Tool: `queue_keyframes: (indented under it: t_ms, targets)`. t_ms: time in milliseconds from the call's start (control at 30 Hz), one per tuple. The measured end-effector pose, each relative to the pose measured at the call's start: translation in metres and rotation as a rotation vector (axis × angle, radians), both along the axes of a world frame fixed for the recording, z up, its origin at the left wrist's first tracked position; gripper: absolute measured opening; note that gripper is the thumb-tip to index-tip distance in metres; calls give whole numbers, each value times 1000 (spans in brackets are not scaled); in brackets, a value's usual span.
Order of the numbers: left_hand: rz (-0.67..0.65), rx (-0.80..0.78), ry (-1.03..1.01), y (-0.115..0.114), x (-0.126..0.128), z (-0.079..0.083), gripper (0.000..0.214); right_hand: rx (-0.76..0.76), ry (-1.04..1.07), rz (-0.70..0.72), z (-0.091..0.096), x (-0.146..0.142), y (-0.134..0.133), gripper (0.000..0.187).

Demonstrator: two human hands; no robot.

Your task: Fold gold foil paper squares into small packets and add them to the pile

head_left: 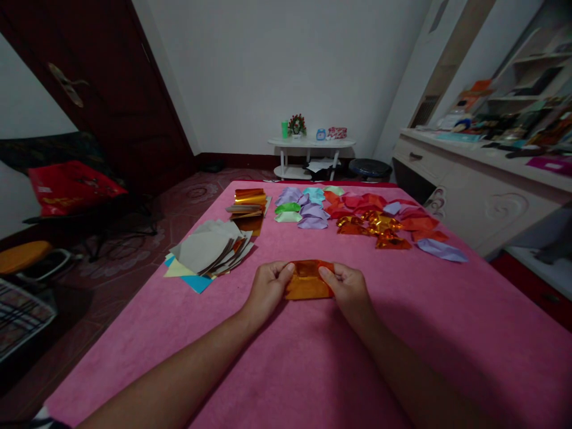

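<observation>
1. Gold-orange foil paper (pixel 309 290) — a single shiny piece, folded into a wide, short shape.
2. Its near edge runs almost straight; a darker, creased patch shows in the upper middle, with a redder tint at the right end.
3. Pose: roughly level, pinched at its ends between left hand (pixel 271 283) and right hand (pixel 351 286) — thumbs on top.

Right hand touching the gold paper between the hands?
Touching. The head view shows the right hand pinching the gold paper at its right end, thumb on top.
</observation>
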State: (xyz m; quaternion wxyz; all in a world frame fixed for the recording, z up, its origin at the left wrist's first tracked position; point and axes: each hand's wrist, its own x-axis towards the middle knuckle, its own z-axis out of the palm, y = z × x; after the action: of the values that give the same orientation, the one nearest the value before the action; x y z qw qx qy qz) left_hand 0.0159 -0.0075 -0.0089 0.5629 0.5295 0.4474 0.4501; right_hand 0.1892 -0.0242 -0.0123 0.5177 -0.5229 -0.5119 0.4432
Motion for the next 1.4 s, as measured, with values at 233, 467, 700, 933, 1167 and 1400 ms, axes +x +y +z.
queue_keyframes:
  t_ms: [233, 467, 700, 933, 1167, 1400]
  targets:
    - [10, 18, 13, -3, 0, 7, 53, 31, -169, -63, 2, 1, -4, 38]
    - [39, -15, -32, -4, -1, 4, 49, 59, -187, -96, 7, -3, -12, 43]
    - [-106, -38, -115, -2, 1, 11, 37, 119, -242, -193, 11, -6, -14, 42]
    - [-179, -76, -62, -4, 1, 16, 43, 113, -3, -176, 9, -1, -13, 38]
    - [-26, -27, -218, -13, 16, 18, 34, 105, 73, 137, 10, -24, -15, 33]
    - [-85, 6, -158, -16, 14, 20, 35, 42, 19, -143, 4, -18, -10, 45]
